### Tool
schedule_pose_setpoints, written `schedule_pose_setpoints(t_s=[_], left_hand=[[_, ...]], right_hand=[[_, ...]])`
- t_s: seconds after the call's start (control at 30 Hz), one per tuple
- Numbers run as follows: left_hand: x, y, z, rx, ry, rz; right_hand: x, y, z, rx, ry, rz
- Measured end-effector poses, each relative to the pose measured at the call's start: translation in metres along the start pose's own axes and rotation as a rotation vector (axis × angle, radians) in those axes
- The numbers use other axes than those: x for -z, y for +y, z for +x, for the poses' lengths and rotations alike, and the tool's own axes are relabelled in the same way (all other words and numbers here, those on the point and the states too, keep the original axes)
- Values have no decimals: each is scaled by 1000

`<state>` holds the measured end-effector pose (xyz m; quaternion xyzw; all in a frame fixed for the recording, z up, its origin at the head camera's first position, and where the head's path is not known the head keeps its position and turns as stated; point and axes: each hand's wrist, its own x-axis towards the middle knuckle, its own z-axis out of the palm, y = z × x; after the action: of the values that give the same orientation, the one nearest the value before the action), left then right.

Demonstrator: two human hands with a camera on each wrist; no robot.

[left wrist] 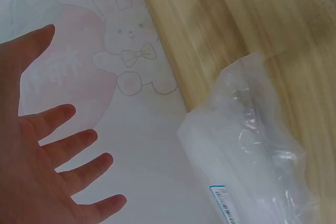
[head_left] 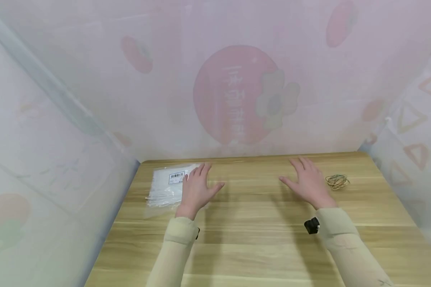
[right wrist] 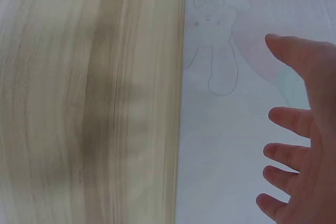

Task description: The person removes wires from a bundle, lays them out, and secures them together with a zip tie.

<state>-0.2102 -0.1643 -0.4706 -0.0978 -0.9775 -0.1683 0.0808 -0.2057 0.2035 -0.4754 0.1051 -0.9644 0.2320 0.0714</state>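
My left hand hovers with spread fingers over the right part of a clear plastic bag. White thin strips show inside the bag, and a barcode label is stuck on it. In the left wrist view the same bag lies beyond the fingers, which hold nothing. My right hand is also spread, thumb pointing inward, above the table's right half. Just to its right lies a small tangle of rubber bands, tan and green. The right wrist view shows that hand's fingers with nothing in them.
A wood-grain table spans the lower view. Pale printed sheets with strawberries and a rabbit rise along its back edge and both sides. Small black devices sit at the wrists, below the cream sleeves.
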Motion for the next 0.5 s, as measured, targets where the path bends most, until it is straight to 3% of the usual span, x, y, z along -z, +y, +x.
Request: schedule_pose_setpoints(t_s=[0.27, 0.5], left_hand=[[-10, 0, -5, -5, -6, -87], [-21, 5, -9, 31, -77, -167]], right_hand=[[6, 19, -13, -88, 51, -1], [16, 53, -27, -226, 92, 96]])
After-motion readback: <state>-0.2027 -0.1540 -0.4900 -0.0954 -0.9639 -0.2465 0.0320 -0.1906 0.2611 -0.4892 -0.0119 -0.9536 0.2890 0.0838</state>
